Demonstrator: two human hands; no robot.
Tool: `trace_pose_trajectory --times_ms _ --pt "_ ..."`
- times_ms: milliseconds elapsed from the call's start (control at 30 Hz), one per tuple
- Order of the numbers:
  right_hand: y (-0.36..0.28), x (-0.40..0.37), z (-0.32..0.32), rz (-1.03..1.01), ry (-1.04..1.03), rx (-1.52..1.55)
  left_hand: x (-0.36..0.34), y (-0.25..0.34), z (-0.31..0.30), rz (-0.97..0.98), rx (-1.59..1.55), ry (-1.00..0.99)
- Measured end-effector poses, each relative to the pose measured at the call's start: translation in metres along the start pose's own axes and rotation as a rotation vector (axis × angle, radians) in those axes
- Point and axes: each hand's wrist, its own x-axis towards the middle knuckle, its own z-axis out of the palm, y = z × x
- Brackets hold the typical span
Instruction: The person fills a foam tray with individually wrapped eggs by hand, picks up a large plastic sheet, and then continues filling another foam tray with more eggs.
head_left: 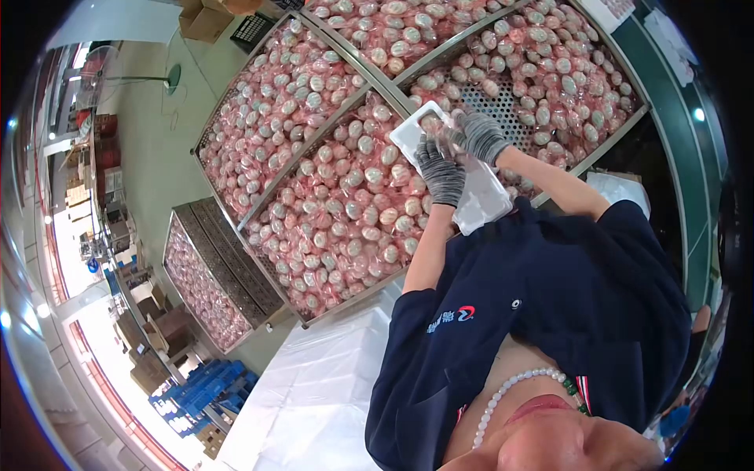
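A white tray lies tilted over the mesh bins in front of my body. My left hand, in a grey striped glove, is over the tray with its fingers bent. What is under those fingers is hidden. Beside it, my right hand, gloved alike, has its fingers closed near the tray's far end. Clear film shows between the two hands, and a small egg-like item is at the tray's far corner. Around them lie many film-wrapped eggs with a pinkish tint.
Metal-framed bins of wrapped eggs spread ahead; perforated base shows in the right one. Another egg-filled crate stands lower left. White sheeting covers a surface near my left side. A fan, cartons and blue pallets stand farther off.
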Motion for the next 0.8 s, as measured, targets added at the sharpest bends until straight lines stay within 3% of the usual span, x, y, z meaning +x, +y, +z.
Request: trace_pose_trajectory --times_ms 33,67,100,133,167,233,267,300,367,400,433,500,533,567,633,667,700,767,800 --pt "-0.006 -0.004 0.009 -0.003 -0.001 -0.005 -0.002 -0.005 0.01 -0.003 -0.003 0.004" --pt "-0.011 -0.009 0.02 0.002 0.088 -0.03 -0.001 -0.01 0.025 -0.181 -0.565 0.079" --pt "-0.016 -0.014 0.025 0.007 0.177 -0.056 -0.001 -0.005 0.011 -0.149 -0.438 0.099" --pt "-0.025 -0.024 0.002 -0.066 -0.007 -0.025 -0.001 0.0 -0.005 -0.12 -0.31 0.123" --pt "-0.021 -0.025 0.002 -0.069 -0.01 -0.034 -0.001 -0.004 -0.004 -0.125 -0.317 0.127" --pt "-0.002 -0.03 0.005 -0.16 -0.059 0.479 -0.002 -0.009 -0.005 0.108 -0.045 0.15" --pt "0.008 -0.027 0.008 -0.169 0.003 0.685 -0.003 -0.008 -0.006 0.097 -0.111 0.15" --pt "0.011 -0.025 0.006 -0.172 0.0 0.681 -0.003 -0.008 -0.005 0.093 -0.113 0.154" --pt "0.018 -0.022 0.002 -0.076 -0.158 1.217 -0.002 -0.007 -0.001 0.104 -0.086 0.158" --pt "0.021 -0.018 0.0 0.135 -0.346 1.446 -0.003 -0.009 0.0 0.092 -0.086 0.123" --pt "0.024 -0.019 0.0 0.133 -0.343 1.443 -0.003 -0.009 0.003 0.094 -0.088 0.127" --pt "0.02 -0.021 -0.002 0.201 -0.576 1.764 -0.003 -0.008 0.0 0.071 -0.052 0.12" --pt "0.021 -0.015 0.01 0.015 -0.603 1.714 -0.005 0.0 -0.01 -0.01 -0.283 0.111" --pt "0.02 -0.01 0.023 -0.167 -0.614 1.666 -0.005 -0.002 -0.01 -0.013 -0.284 0.111" --pt "0.002 -0.016 0.017 0.08 -0.298 0.929 -0.001 -0.002 -0.013 0.128 0.019 0.045" --pt "-0.007 -0.021 0.002 0.018 -0.133 0.418 0.004 0.004 -0.017 0.022 -0.093 0.039" --pt "-0.013 -0.024 0.003 0.015 -0.134 0.419 0.004 0.001 -0.01 0.02 -0.092 0.041" --pt "-0.019 -0.026 0.004 -0.015 0.134 0.007 0.003 -0.006 0.01 0.103 0.033 0.071" --pt "-0.014 -0.026 0.006 -0.056 0.142 -0.008 0.002 -0.002 0.002 0.078 0.019 0.042"
